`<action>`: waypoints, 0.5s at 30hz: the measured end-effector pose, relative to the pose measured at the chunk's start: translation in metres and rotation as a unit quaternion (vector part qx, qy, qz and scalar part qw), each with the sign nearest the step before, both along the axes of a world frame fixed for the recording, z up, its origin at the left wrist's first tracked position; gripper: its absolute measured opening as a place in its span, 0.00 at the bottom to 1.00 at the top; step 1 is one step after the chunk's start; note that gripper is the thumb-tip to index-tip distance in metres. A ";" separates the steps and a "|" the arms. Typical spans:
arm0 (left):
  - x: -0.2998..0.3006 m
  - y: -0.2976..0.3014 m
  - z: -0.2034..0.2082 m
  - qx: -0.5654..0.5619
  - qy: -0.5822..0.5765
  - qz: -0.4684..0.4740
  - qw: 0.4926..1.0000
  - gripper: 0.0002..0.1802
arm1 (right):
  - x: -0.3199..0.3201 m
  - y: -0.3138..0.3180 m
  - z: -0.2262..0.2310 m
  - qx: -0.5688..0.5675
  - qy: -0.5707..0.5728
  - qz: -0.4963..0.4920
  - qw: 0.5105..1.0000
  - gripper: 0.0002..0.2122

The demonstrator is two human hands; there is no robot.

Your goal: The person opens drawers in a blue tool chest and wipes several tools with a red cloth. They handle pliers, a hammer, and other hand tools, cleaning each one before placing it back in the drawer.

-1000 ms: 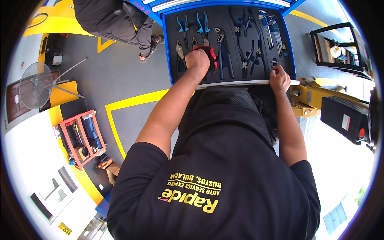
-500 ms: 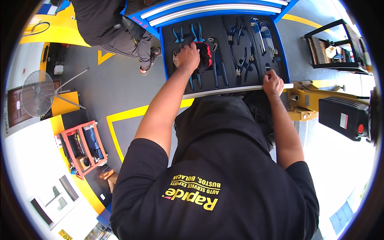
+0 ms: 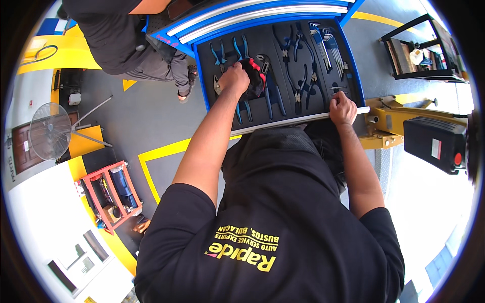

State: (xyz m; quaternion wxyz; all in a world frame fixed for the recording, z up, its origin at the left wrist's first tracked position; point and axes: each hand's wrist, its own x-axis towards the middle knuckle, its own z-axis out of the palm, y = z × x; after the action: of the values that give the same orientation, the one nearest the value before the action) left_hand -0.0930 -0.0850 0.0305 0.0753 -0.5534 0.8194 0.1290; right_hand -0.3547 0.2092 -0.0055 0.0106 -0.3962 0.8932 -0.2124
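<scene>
Blue drawer (image 3: 354, 76): pulled open from a tool cabinet, lined with black foam that seats rows of pliers.
Left hand (image 3: 234, 80): fingers curled together on a black and red rag (image 3: 254, 76), pressing it onto the foam among the tools.
Rag: bunched up, lying left of centre in the drawer, just beside blue-handled pliers (image 3: 273, 91).
Right hand (image 3: 343, 108): clamped over the drawer's silver front rail (image 3: 283, 122), near its right end.
Hex keys (image 3: 323, 43): set in the far right corner, well apart from both hands.
Another person (image 3: 121, 35): dark clothes, standing at the cabinet's left.
Fan (image 3: 49, 131): standing on the grey floor, far left.
Red cart (image 3: 108, 194): lower left, near a yellow floor line.
</scene>
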 end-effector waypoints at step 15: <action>-0.011 -0.001 0.017 0.068 -0.036 0.000 0.997 0.22 | 0.001 -0.001 0.003 0.017 -0.002 -0.010 1.000 0.03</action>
State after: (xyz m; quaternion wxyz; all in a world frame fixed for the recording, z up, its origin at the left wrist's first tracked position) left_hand -0.1042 -0.0857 0.0476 0.1420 -0.5517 0.8052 0.1647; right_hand -0.3533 0.2086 -0.0027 0.0172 -0.3866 0.9005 -0.1981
